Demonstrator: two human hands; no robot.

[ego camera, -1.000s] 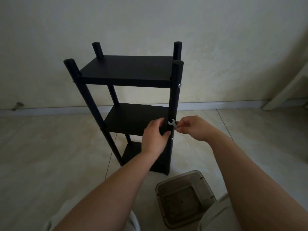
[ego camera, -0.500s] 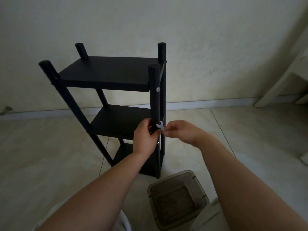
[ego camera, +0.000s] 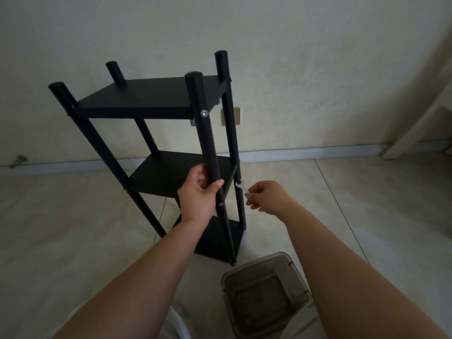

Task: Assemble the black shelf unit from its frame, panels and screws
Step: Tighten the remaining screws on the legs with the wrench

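The black three-tier metal shelf unit stands upright on the tiled floor near the wall. The left hand wraps its fingers round the near front post. The right hand pinches a small flat silver wrench at the rear right post. Judged light, rigid and tippable; best held by a post.

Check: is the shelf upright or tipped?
Upright: shelf stands on its feet on the floor, left hand gripping a post.

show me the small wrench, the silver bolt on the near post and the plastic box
small wrench (ego camera: 241, 186), head view, its open end
silver bolt (ego camera: 203, 113), head view, its head
plastic box (ego camera: 265, 293), head view, its inner floor
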